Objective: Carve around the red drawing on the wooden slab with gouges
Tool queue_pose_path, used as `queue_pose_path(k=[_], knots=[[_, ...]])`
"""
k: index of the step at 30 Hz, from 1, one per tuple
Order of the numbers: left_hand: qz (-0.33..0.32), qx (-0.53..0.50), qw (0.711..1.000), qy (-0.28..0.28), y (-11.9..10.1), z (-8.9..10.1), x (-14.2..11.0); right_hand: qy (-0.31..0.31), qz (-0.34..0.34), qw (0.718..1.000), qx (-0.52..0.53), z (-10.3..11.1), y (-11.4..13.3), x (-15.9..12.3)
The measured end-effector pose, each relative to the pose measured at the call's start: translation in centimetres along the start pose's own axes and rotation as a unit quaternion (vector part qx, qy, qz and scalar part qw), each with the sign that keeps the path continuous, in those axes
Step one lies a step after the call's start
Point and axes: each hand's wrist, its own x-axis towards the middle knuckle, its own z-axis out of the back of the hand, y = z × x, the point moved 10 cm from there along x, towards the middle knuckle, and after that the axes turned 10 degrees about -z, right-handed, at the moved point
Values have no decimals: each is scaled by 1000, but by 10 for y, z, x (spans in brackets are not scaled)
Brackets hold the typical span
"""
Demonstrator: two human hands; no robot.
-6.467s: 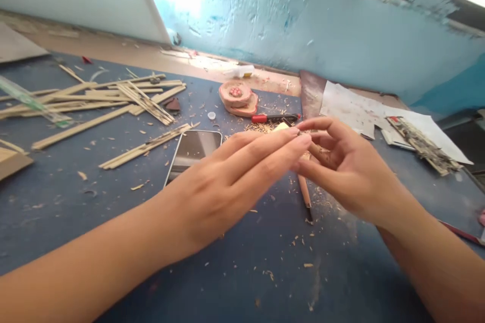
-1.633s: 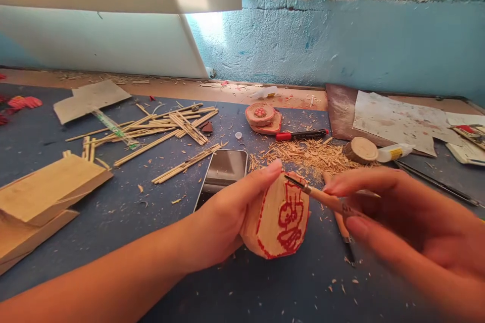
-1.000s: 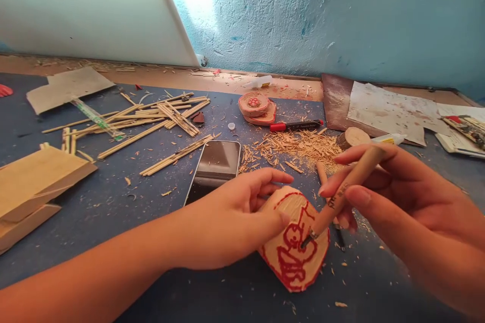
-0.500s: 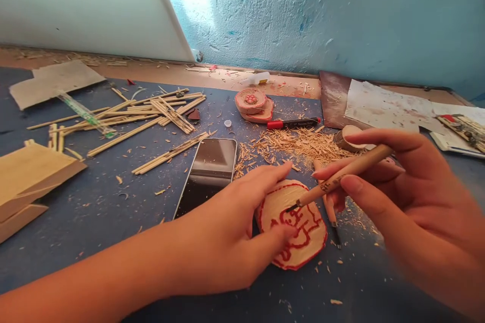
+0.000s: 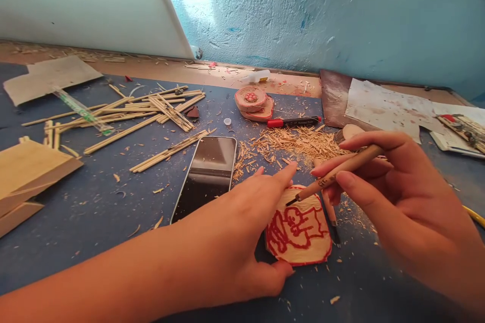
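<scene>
My left hand [image 5: 246,232] grips a wood slice [image 5: 316,247] on the table, thumb at its near edge and fingers at its far edge. Red lines form a drawing on the pale face, and a red border runs round the rim. Between the thumb and fingers of my right hand [image 5: 413,217] is a carving tool [image 5: 337,171] with a wooden handle. Its dark tip is at the upper left of the drawing; whether it touches the wood I cannot tell. A second carving tool [image 5: 331,210] lies beside the slice, partly hidden by my right hand.
A phone [image 5: 208,176] lies left of the slice. Behind are wood shavings [image 5: 303,141], a red marker [image 5: 293,122], stacked wood slices [image 5: 252,103] and a log piece [image 5: 346,132]. Thin wooden sticks [image 5: 147,111] and a wooden block [image 5: 34,169] are at left.
The wood slice has turned under my left hand. My left thumb has moved off the drawing to the near edge. The carving tool remains in my right hand, shifted slightly left.
</scene>
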Motion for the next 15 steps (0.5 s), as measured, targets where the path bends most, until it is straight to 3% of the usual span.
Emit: queue_pose_path(k=[7, 12, 15], knots=[[-55, 43, 997, -26, -10, 1, 4, -6, 36, 999, -19, 1, 4, 3], [-105, 66, 991, 42, -23, 2, -2, 0, 53, 998, -38, 2, 7, 5], [-57, 88, 992, 74, -17, 4, 1, 26, 62, 997, -42, -1, 9, 4]])
